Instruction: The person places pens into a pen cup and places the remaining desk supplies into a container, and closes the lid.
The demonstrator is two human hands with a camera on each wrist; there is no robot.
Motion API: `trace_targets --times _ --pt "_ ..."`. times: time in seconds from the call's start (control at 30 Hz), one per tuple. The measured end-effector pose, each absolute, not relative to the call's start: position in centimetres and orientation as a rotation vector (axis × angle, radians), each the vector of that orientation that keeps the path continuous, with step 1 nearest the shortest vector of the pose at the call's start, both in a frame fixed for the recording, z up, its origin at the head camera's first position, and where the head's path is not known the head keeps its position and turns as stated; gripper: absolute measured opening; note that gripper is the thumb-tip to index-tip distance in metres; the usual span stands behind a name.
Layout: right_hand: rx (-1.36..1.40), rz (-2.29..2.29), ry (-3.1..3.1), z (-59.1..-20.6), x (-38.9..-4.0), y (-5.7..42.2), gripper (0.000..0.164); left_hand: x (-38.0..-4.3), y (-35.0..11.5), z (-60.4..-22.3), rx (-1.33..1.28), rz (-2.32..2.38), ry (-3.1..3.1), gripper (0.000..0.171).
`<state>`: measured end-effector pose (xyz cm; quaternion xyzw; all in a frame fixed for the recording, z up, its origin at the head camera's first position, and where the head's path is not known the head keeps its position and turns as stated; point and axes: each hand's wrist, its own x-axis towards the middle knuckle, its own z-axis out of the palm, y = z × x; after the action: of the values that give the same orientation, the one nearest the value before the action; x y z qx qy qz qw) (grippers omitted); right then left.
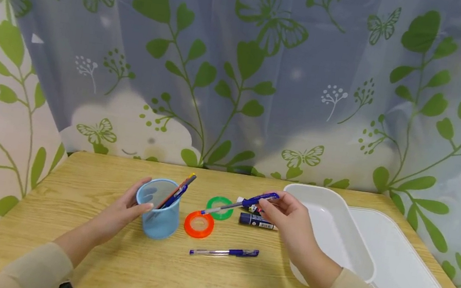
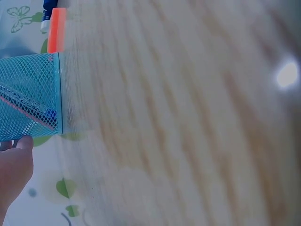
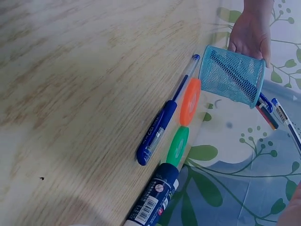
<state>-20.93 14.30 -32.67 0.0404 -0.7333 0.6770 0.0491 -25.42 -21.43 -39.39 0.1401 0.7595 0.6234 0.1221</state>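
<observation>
Above the table (image 1: 137,273), one blue pen (image 1: 250,201) is pinched between the thumb and fingers of the right hand (image 1: 292,219), while a blue cup (image 1: 159,225) is gripped by the left hand (image 1: 124,210), its mesh being shown clearly in the wrist views but not the head view.

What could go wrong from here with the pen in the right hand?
1. The pen pinched in the right hand points toward the blue mesh cup; it may snag on the rim or the writing tools leaning out on that side.
2. Those lean to one side, so a knock might tip the cup if the left hand loosened its grip.
3. The loose pen lies unheld on the table; a bump could roll it.
</observation>
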Motion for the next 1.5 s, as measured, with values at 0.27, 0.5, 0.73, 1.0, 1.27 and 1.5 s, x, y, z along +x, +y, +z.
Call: trace_targets --times 0.27,0.5,0.73,1.0,1.27,1.5 --pt "0.135 2.047 -2.231 -32.8 -21.6 13.8 0.023 -25.4 -21.3 -39.1 0.415 1.832 2.208 0.07" --pt "0.146 2.038 -2.234 -32.5 -22.0 12.9 0.023 -25.4 -21.4 -39.2 0.412 1.834 2.21 0.07" --pt "0.251 2.08 -2.161 -32.6 -22.5 12.1 0.024 -25.4 -21.5 -39.3 0.405 1.832 2.207 0.071" --pt "0.173 2.13 -2.161 -32.7 -23.2 10.9 0.02 -25.2 -21.7 -39.1 0.386 1.812 2.232 0.071" --pt "0.179 2.142 -2.145 -32.9 -23.8 10.0 0.016 -25.2 -21.5 -39.2 0.386 1.818 2.217 0.07" --pt "0.182 2.146 -2.126 -33.4 -24.6 8.9 0.015 -25.4 -21.3 -39.5 0.395 1.844 2.197 0.07"
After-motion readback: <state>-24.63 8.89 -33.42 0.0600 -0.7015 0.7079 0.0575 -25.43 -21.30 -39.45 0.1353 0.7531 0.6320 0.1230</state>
